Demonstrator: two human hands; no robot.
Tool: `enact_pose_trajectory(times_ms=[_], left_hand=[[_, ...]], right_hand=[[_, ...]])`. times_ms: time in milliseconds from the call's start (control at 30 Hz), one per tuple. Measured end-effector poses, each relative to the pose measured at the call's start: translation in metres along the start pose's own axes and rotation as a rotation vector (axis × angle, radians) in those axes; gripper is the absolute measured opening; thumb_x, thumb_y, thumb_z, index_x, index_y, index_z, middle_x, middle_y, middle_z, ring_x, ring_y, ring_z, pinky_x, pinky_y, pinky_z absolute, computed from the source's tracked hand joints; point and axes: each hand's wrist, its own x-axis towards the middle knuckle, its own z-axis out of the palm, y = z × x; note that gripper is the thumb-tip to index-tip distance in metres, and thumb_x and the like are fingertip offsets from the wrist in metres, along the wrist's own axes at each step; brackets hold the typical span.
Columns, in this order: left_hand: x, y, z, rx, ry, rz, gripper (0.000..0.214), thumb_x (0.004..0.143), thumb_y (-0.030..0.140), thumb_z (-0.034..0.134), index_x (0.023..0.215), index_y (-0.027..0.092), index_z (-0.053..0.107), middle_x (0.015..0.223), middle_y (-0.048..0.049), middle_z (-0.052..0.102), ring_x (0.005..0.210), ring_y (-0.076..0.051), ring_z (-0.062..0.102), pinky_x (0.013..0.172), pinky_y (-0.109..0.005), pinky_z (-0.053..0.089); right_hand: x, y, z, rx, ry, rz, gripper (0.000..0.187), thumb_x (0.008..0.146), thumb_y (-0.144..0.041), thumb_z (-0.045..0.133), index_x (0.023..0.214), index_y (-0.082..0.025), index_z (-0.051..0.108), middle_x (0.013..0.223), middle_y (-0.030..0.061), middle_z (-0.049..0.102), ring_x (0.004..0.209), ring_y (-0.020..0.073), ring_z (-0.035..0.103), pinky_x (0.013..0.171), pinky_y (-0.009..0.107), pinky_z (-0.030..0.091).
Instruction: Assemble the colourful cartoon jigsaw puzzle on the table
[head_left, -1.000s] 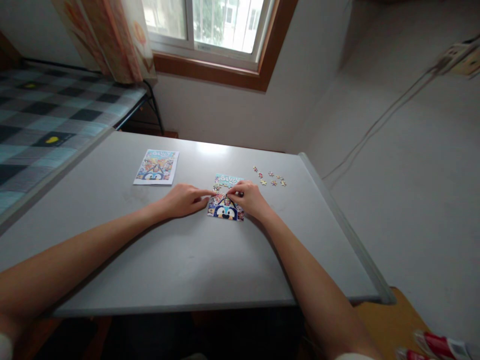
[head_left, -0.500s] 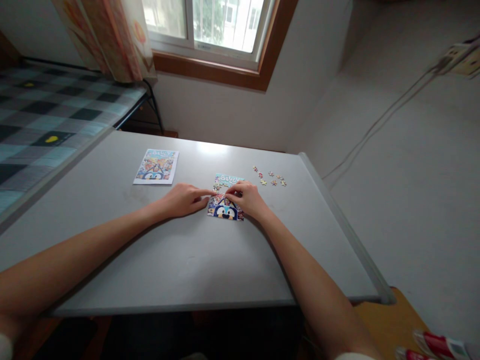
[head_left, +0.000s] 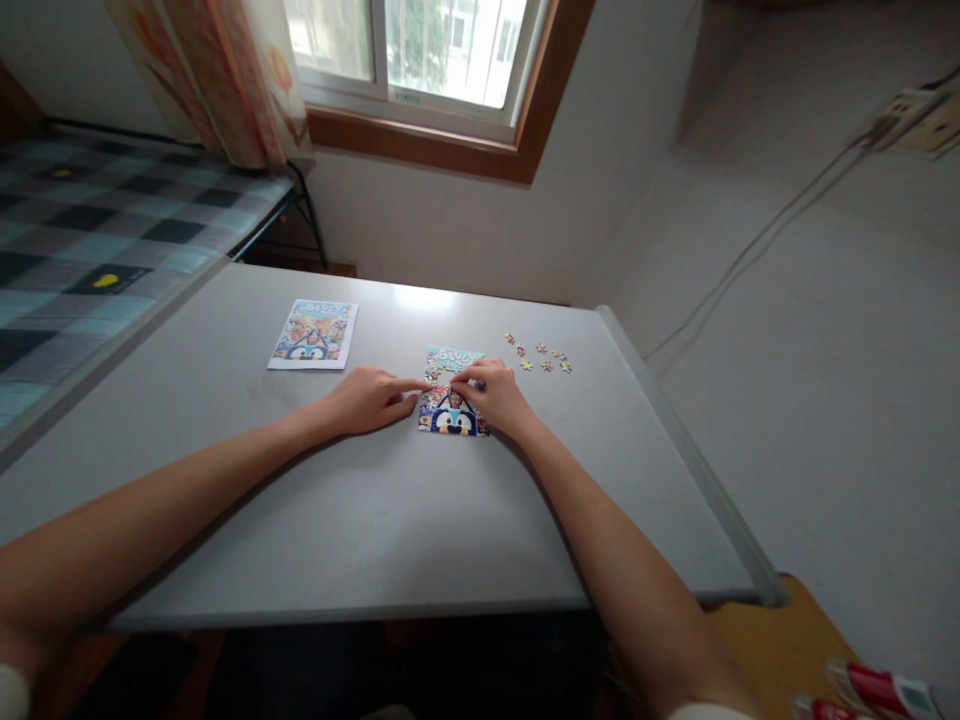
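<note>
A small colourful jigsaw puzzle lies on the grey table, partly assembled. My left hand rests beside its left edge, fingers curled, index finger stretched onto the puzzle. My right hand sits over the puzzle's right half, fingertips pinched together at its middle; whether a piece is under them is hidden. Several loose puzzle pieces lie scattered just beyond the right hand.
A printed reference picture lies flat to the left of the puzzle. A bed with a checked cover adjoins the table's left edge. The window and white wall are behind; a wall runs close along the right.
My right hand's fingertips have crept slightly left and up over the puzzle. The left hand has stayed in place.
</note>
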Motion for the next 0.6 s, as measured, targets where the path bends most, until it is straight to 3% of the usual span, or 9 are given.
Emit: enact_pose_trajectory(times_ms=[267, 600], left_hand=[[-0.001, -0.001, -0.001, -0.012, 0.002, 0.015, 0.039, 0.095, 0.034, 0.048, 0.126, 0.028, 0.070, 0.054, 0.0011, 0.063, 0.047, -0.012, 0.053, 0.053, -0.021, 0.031], [0.000, -0.002, 0.001, -0.004, 0.011, 0.028, 0.039, 0.095, 0.035, 0.047, 0.126, 0.028, 0.070, 0.056, 0.0012, 0.064, 0.046, -0.011, 0.052, 0.052, -0.021, 0.031]], right_hand=[[0.002, 0.010, -0.013, 0.065, 0.154, -0.016, 0.012, 0.087, -0.024, 0.065, 0.082, -0.022, 0.076, 0.088, 0.0051, 0.072, 0.088, 0.0211, 0.062, 0.090, 0.038, 0.042], [0.000, 0.010, -0.010, 0.043, 0.115, 0.004, 0.014, 0.087, -0.024, 0.063, 0.082, -0.022, 0.077, 0.087, 0.0055, 0.071, 0.090, 0.0216, 0.062, 0.091, 0.040, 0.043]])
